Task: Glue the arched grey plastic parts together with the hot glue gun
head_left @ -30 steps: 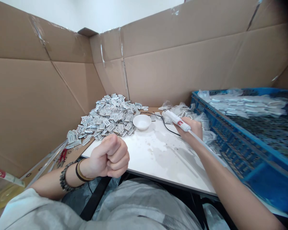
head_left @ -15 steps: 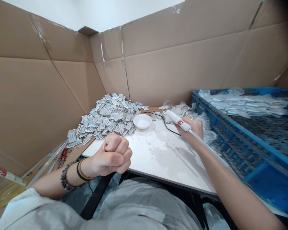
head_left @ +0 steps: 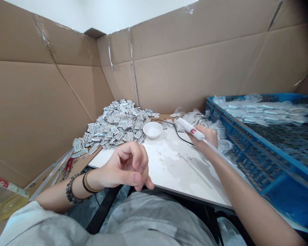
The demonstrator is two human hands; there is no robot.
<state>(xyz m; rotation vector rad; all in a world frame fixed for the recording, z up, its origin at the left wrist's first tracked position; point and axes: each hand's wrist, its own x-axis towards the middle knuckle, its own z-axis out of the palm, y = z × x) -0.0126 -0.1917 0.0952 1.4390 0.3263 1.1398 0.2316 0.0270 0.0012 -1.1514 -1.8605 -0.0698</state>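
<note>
My left hand [head_left: 129, 167] hovers over the table's front edge with its fingers loosely curled and parted. I see nothing in it. Over the right side of the white tabletop [head_left: 166, 164], my right hand [head_left: 206, 136] is closed around a white glue gun [head_left: 190, 129]. A long translucent glue stick [head_left: 215, 150] runs out of the gun's rear along my forearm. Between the hands, farther back, stands a white bowl [head_left: 153, 130]. Left of the bowl rises a heap of small flat grey-and-white slotted pieces [head_left: 115, 126].
Cardboard walls [head_left: 169, 75] enclose the back and left. A blue crate [head_left: 246, 160] at the right holds bagged pieces [head_left: 267, 111]. Clear plastic bags [head_left: 195, 118] lie beside it. A black cord [head_left: 179, 136] crosses the table. Red-handled pliers [head_left: 67, 167] lie at left.
My left hand has loosened from a fist, its fingers uncurling and spreading. My right hand and the glue gun have stayed in place.
</note>
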